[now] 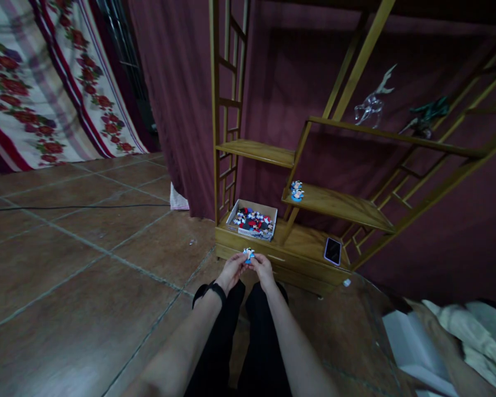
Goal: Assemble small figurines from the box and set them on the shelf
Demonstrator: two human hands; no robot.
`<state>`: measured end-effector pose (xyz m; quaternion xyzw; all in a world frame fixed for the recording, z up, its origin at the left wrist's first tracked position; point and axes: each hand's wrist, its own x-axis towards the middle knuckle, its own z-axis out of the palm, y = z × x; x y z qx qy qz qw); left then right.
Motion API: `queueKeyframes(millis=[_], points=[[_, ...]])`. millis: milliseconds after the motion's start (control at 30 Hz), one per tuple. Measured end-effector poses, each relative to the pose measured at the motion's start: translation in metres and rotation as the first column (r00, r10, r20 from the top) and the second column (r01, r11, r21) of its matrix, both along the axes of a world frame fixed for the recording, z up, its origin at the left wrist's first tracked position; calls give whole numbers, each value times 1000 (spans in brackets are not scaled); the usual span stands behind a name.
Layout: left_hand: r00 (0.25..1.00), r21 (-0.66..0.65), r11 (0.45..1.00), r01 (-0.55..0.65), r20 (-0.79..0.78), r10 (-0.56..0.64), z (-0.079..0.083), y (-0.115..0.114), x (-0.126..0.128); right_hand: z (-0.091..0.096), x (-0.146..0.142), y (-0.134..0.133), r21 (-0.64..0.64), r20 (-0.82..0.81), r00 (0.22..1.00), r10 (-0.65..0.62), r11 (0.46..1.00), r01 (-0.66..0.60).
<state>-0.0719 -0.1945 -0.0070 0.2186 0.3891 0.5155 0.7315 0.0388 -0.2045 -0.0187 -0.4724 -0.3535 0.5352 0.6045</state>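
Note:
Between my two hands is a small blue-and-white figurine point(248, 255), held upright above my knees. My left hand point(233, 269) grips it from the left side, and my right hand point(262, 267) pinches it from the right. Just beyond my hands, an open box point(232, 220) full of small red, black and white figurines rests on the low cabinet point(300, 242). Similar blue-and-white figurines point(297, 191) stand at the left end of a raised shelf point(339, 205). The held figurine's finer details are too small to make out.
A phone or tablet point(333, 251) lies on the cabinet's right side. Higher up, a clear deer ornament point(370, 108) and a dark green ornament point(427, 116) stand on a shelf. A black cable point(78, 208) crosses the floor. White boxes point(415, 344) sit at lower right.

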Motion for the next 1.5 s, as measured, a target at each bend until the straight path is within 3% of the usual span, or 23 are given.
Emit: queueKeyframes(millis=[667, 800, 1000, 1500], points=[[976, 115, 988, -106, -178, 126, -5, 2, 10, 1, 0, 0, 4, 34, 999, 28, 1000, -28], [980, 113, 986, -126, -142, 142, -4, 1, 10, 3, 0, -2, 11, 53, 998, 26, 1000, -27], [997, 49, 997, -57, -49, 59, -2, 2, 4, 3, 2, 0, 0, 39, 999, 15, 1000, -15], [998, 36, 998, -57, -14, 57, -12, 6, 0, -4, 6, 4, -34, -27, 1000, 10, 999, -11]])
